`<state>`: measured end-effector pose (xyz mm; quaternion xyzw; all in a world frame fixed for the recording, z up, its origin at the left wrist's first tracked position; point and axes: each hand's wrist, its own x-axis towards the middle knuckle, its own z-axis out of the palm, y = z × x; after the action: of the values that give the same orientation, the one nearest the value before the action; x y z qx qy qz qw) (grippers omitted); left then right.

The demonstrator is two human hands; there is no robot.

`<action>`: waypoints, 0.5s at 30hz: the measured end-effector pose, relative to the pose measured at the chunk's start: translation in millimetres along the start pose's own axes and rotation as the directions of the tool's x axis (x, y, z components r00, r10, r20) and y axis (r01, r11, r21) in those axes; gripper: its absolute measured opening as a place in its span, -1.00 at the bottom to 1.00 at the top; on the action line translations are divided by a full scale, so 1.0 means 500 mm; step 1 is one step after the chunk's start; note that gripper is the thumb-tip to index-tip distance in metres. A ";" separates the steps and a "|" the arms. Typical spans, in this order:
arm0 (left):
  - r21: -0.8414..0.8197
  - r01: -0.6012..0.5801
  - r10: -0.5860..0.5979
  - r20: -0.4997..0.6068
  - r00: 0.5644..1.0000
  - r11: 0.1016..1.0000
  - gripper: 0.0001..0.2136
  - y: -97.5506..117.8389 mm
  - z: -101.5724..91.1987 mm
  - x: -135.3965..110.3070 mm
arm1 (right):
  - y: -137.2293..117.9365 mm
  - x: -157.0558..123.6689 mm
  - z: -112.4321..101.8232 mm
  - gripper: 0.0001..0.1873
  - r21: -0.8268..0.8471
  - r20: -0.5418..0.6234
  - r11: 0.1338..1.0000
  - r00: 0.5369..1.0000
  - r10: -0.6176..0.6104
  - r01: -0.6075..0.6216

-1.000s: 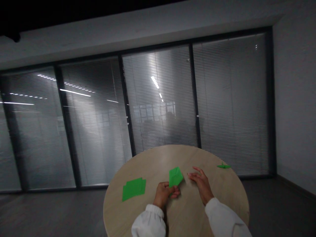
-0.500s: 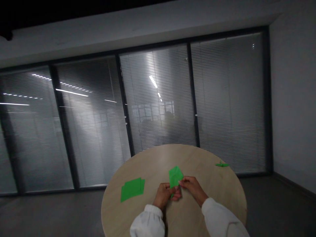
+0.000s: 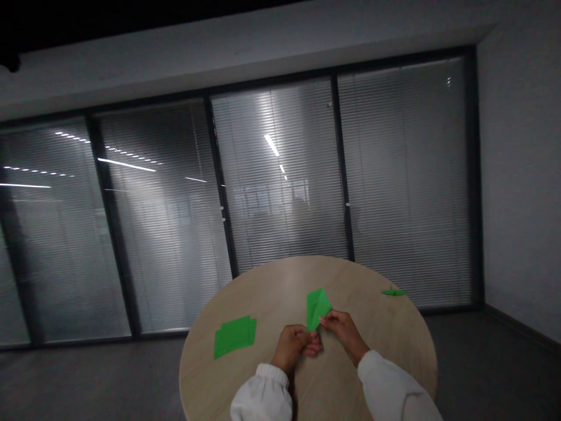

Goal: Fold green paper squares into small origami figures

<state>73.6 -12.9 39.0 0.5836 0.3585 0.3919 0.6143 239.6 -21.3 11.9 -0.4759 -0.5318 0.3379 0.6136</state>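
A folded piece of green paper is held up over the middle of the round table, its creases showing and its lower end narrowing to a point. My left hand is closed, thumb and fingers pinching that lower tip. At the paper's lower right edge, my right hand grips it between thumb and fingers. The fingertips behind the paper are partly hidden.
Several green paper sheets lie stacked at the left of the round wooden table. Near its right edge rests a small folded green paper figure. Glass partitions with blinds stand behind.
The green paper has moved up and slightly right and turned, so its lower end now shows as a narrow point. Both hands have stayed nearly in place.
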 end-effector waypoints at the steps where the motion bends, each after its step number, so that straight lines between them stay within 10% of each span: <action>1: 0.007 0.000 0.000 -0.006 1.000 1.000 -0.51 0.001 0.000 -0.001 | 0.000 0.001 -0.003 -0.60 -0.020 -0.017 1.000 1.000 0.000 0.000; 15: -0.018 -0.024 0.024 -0.035 0.999 1.000 -0.48 0.006 0.001 -0.003 | -0.009 -0.003 -0.003 -0.60 0.006 -0.028 1.000 1.000 -0.010 0.010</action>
<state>73.2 -14.3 42.2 0.5750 0.3585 0.4128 0.6086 240.1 -24.5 15.4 -0.4761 -0.5245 0.3297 0.6241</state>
